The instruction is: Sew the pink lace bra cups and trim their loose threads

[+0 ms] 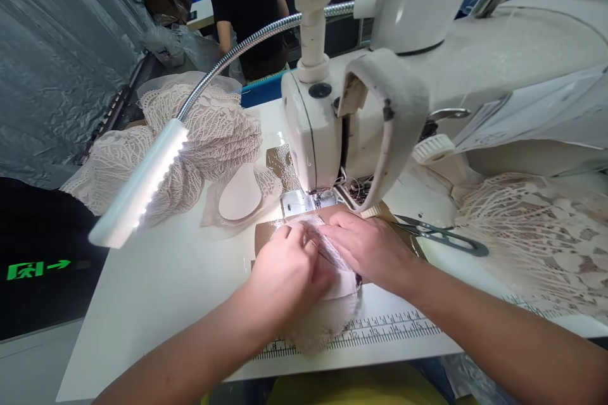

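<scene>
A small pale pink lace piece point(339, 285) lies in front of the sewing machine's needle plate point(299, 202), its scalloped edge hanging over the printed ruler. My left hand point(287, 266) is closed, its curled fingers pinching the lace on the left side. From the right, my right hand point(373, 250) grips and presses the same piece down, its fingertips close to the presser foot. The two hands nearly meet over the fabric, and part of it is hidden under them. Just right of my right hand lie grey thread snips point(444, 234).
The white sewing machine point(318, 133) stands over the table point(156, 310). A lit lamp point(142, 183) on a bent metal neck reaches over the left side. Lace pieces point(204, 133) are piled behind it, beside an oval cup-shaped piece point(240, 193). More lace point(536, 234) lies right. A person point(249, 6) sits behind.
</scene>
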### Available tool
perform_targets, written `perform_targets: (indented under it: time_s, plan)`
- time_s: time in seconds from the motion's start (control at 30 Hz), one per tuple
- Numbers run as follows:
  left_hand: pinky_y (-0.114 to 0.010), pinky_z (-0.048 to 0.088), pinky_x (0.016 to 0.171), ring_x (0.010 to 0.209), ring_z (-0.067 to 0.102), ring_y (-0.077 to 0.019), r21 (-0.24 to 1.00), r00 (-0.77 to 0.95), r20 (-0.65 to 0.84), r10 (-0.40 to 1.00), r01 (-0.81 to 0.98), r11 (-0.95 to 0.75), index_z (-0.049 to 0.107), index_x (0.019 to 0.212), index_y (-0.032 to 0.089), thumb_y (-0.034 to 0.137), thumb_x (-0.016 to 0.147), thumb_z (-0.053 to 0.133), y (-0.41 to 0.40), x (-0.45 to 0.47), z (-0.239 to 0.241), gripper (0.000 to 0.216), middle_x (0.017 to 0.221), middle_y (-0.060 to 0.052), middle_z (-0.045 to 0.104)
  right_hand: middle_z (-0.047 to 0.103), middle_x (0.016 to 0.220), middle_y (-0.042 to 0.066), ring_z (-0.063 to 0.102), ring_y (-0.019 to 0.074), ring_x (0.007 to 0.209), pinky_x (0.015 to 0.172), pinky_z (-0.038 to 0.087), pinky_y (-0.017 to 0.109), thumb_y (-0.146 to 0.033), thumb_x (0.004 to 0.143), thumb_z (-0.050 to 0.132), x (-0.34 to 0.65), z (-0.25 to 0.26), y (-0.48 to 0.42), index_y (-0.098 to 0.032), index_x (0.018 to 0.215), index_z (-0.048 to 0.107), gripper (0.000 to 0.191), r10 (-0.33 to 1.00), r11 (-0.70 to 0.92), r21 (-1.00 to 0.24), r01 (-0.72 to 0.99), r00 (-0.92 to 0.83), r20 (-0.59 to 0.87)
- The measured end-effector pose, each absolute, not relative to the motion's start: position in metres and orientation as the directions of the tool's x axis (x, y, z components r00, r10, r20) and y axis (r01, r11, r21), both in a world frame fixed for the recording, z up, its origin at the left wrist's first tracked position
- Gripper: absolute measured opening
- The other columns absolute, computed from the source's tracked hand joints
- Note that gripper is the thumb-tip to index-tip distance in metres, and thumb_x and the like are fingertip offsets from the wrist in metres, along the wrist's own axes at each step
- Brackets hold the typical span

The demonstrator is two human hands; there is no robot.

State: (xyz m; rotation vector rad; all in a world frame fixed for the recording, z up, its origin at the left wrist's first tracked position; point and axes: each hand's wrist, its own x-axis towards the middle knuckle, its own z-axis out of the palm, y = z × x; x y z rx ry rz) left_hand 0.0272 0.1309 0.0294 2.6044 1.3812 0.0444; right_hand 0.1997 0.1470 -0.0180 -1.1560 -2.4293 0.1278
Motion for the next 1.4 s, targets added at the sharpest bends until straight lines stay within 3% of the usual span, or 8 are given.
perform_targets:
  time_s: [0.17,0.37,0.53,0.63,0.73,0.93,1.13,1.4]
  plan:
    - [-0.042,0.056,0.078,0.095,0.056,-0.0279,0.128,0.573,-0.116,0.811,0.818,-0.56,0.067,0.101,0.012,0.031,0.083,0.055,0.125,0.029,0.033,0.028,0.103,-0.013,0.062,0.056,0.066,0.002,0.044,0.0104,0.056,0.052,0.033,0.024,-0.016,0.089,0.046,0.199,-0.018,0.147,-0.015,0.079,0.068,0.024,0.752,0.65,-0.275,0.708,-0.548,0.367]
    - [-0.039,0.055,0.08,0.098,0.055,-0.0256,0.149,0.624,-0.129,0.77,0.78,-0.607,0.068,0.094,0.012,0.021,0.082,0.055,0.139,0.012,0.038,0.02,0.104,-0.012,0.063,0.053,0.063,0.001,0.045,0.0108,0.058,0.054,0.033,0.024,-0.016,0.088,0.049,0.198,-0.018,0.147,-0.017,0.071,0.065,0.024,0.749,0.65,-0.238,0.722,-0.554,0.363]
    - [-0.032,0.054,0.069,0.079,0.059,-0.0186,0.139,0.613,0.063,0.788,0.776,-0.615,0.064,0.07,0.015,0.021,0.089,0.046,0.139,0.019,0.024,0.027,0.088,-0.007,0.066,0.056,0.064,0.001,0.047,0.0108,0.057,0.053,0.035,0.024,-0.018,0.089,0.05,0.198,-0.018,0.147,-0.017,0.076,0.068,0.023,0.756,0.643,-0.271,0.716,-0.536,0.376]
    - [-0.03,0.053,0.066,0.077,0.059,-0.0179,0.125,0.603,0.166,0.78,0.772,-0.623,0.062,0.071,0.014,0.018,0.088,0.048,0.139,0.021,0.013,0.022,0.085,-0.006,0.066,0.062,0.07,0.002,0.055,0.0117,0.063,0.059,0.041,0.024,-0.018,0.089,0.049,0.2,-0.016,0.148,-0.017,0.081,0.07,0.022,0.765,0.639,-0.339,0.691,-0.52,0.381]
    - [-0.032,0.052,0.068,0.079,0.058,-0.0185,0.149,0.6,0.157,0.785,0.771,-0.619,0.061,0.073,0.015,0.019,0.088,0.049,0.138,0.018,0.009,0.019,0.086,-0.006,0.065,0.067,0.079,0.004,0.06,0.0141,0.074,0.068,0.046,0.025,-0.016,0.089,0.048,0.202,-0.013,0.151,-0.016,0.083,0.069,0.022,0.787,0.615,-0.419,0.668,-0.49,0.374]
    - [-0.032,0.051,0.069,0.081,0.057,-0.019,0.215,0.595,0.168,0.786,0.756,-0.618,0.064,0.085,0.016,0.02,0.089,0.047,0.137,0.013,0.008,0.018,0.092,-0.007,0.065,0.069,0.081,0.005,0.06,0.0149,0.073,0.07,0.048,0.028,-0.011,0.088,0.045,0.204,-0.008,0.156,-0.016,0.081,0.069,0.025,0.798,0.601,-0.491,0.63,-0.506,0.327]
    - [-0.033,0.051,0.073,0.084,0.057,-0.0195,0.285,0.548,0.19,0.815,0.763,-0.58,0.065,0.088,0.015,0.021,0.089,0.049,0.137,0.014,0.002,0.017,0.094,-0.007,0.065,0.068,0.081,0.004,0.059,0.0143,0.074,0.07,0.046,0.027,-0.009,0.087,0.045,0.203,-0.008,0.157,-0.017,0.082,0.07,0.027,0.806,0.586,-0.504,0.634,-0.519,0.284]
    - [-0.03,0.048,0.066,0.076,0.056,-0.0177,0.333,0.508,0.25,0.824,0.754,-0.566,0.067,0.081,0.016,0.017,0.087,0.051,0.139,0.014,-0.003,0.017,0.084,-0.006,0.065,0.066,0.075,0.004,0.057,0.0143,0.071,0.068,0.046,0.027,-0.011,0.087,0.044,0.204,-0.009,0.157,-0.017,0.079,0.071,0.028,0.801,0.595,-0.475,0.649,-0.531,0.277]
